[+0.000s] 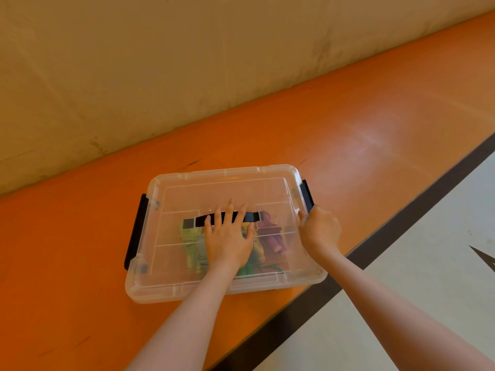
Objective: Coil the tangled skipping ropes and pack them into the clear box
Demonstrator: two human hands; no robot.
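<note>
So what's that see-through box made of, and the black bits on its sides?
The clear rectangular storage box looks like glossy, slightly cloudy plastic: the coloured ropes show through its lid and the moulded ridges catch light. The black side latches look like matte, opaque hard plastic, though rubber can't be ruled out.

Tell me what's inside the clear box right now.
Through the lid of the clear box, bundled ropes show: yellow-green ropes at left, purple ropes at right. The left hand pressing the lid covers the middle.

A sports hall, going by the orange floor [348, 124] with its dark boundary line [401, 210].
</note>
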